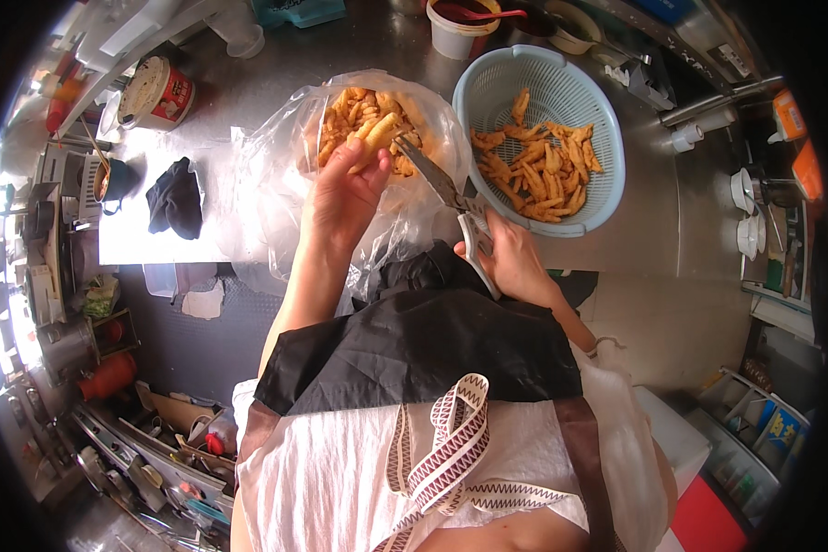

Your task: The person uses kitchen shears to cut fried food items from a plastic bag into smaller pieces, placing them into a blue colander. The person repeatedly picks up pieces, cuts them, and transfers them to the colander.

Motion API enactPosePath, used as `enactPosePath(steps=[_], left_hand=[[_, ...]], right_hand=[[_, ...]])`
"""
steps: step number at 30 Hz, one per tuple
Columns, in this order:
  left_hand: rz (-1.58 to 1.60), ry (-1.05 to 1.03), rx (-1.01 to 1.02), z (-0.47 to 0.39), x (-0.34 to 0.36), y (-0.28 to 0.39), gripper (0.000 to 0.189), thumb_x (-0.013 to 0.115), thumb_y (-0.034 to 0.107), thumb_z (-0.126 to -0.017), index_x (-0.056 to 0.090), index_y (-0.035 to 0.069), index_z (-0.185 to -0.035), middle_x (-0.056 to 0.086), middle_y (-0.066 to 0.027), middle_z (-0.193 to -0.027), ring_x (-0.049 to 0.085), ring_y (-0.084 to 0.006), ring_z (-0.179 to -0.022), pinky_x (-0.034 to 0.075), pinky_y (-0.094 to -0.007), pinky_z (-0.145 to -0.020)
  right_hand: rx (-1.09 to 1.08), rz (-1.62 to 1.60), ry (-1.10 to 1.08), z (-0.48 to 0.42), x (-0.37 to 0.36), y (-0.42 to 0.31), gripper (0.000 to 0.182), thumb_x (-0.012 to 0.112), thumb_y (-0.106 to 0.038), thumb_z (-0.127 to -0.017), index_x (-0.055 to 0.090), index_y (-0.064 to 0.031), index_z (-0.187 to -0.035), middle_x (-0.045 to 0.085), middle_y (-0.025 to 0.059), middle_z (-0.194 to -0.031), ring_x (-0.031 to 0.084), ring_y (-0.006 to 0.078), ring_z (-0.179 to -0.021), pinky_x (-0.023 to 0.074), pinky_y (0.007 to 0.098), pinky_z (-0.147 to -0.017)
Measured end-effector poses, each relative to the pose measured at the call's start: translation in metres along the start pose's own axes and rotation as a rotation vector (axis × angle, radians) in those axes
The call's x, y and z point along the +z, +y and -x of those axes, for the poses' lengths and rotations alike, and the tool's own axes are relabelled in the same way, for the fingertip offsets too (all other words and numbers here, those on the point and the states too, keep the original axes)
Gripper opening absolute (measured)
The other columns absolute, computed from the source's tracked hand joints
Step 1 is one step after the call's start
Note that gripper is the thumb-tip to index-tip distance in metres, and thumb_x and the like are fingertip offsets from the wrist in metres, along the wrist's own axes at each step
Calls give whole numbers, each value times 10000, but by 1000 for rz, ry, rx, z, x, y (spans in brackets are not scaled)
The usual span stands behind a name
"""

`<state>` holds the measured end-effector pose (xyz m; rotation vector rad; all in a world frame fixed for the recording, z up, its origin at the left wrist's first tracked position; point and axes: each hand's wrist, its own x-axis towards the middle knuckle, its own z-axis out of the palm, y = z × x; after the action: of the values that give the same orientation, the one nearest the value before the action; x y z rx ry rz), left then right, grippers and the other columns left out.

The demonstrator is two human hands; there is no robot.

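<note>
Between the thumb and fingers of my left hand [348, 186] is a yellowish chicken foot [374, 138], held above an open clear plastic bag [276, 165]. More chicken feet [345, 110] fill the bag. My right hand [514, 259] grips white-handled kitchen scissors [448, 190], whose blades point up and left, with their tips close beside the held foot. I cannot tell whether the blades touch it. A light blue plastic colander basket [617, 159] stands to the right, with a heap of browner chicken feet [548, 165] inside.
A steel worktable [248, 90] carries everything. At its back stands a white tub of dark red sauce [455, 34] with a red spoon. A labelled bucket [159, 93] and a black cloth [176, 200] are at the left. Small white bowls [748, 234] sit at the far right.
</note>
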<state>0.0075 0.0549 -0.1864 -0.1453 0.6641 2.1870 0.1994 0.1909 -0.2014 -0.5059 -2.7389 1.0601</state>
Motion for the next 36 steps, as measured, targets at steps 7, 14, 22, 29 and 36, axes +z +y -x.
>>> enactPosePath(steps=[7,14,22,29,36], left_hand=[[-176,-26,-53,9,8,-10,241,635,97,-808,544,51,-1027,591,-83,-987,583,-229,-856,454,-367,-798],[-377,-16,106,8,8,-13,143,597,72,-823,567,8,-948,600,-61,-862,558,-131,-763,432,-256,-706],[-555,35,275,7,5,-16,106,596,63,-826,573,4,-910,601,-18,-803,521,-56,-694,394,-176,-638],[-677,73,356,9,4,-14,119,612,44,-818,578,-4,-921,612,-19,-833,546,-55,-749,420,-182,-702],[-710,81,327,5,-8,-11,153,578,97,-846,570,-20,-943,608,-48,-855,551,-94,-749,429,-213,-694]], right_hand=[[19,-58,4,-3,0,-4,440,689,-380,-743,497,6,-829,619,184,-744,618,351,-679,472,409,-568],[-14,-8,44,-4,0,-9,441,697,-390,-735,498,0,-786,604,159,-697,609,337,-641,468,399,-553],[-3,3,32,-5,1,-10,404,681,-348,-749,497,5,-816,619,137,-725,613,330,-676,468,387,-576],[39,16,-86,-3,3,2,233,629,-141,-774,511,13,-904,670,95,-781,638,306,-734,479,357,-623],[74,-41,-140,-3,-1,-2,170,606,-91,-780,562,16,-905,675,95,-787,648,276,-692,482,337,-592]])
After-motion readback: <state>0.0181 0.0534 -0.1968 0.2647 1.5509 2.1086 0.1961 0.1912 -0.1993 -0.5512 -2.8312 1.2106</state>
